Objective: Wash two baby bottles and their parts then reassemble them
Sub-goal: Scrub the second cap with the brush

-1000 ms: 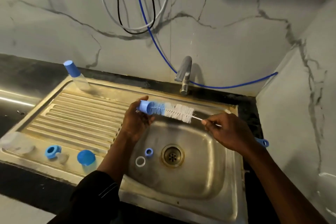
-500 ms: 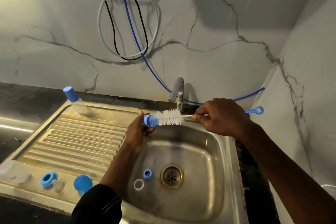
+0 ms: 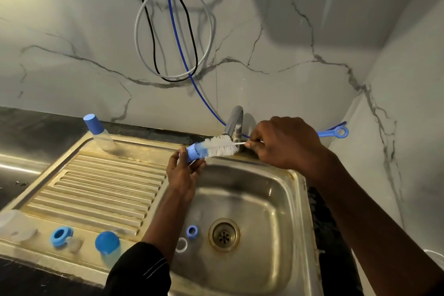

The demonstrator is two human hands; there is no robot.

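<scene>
Two hands, I note, work above the sink's (image 3: 300,190) rear edge: left hand (image 3: 185,173) pinches the blue cap (image 3: 195,151) steady so right hand (image 3: 286,144), gripping the brush (image 3: 222,144), scrubs inside it.

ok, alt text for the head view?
Over a steel sink, the left hand holds a blue bottle part while the right hand pinches a white bottle brush whose tip is inside it. A blue ring and a white ring lie beside the drain.

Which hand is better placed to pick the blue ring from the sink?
Probably the left hand, after dropping its blue cap: the blue ring lies beside its forearm; the right hand holds the brush by the tap.
</scene>
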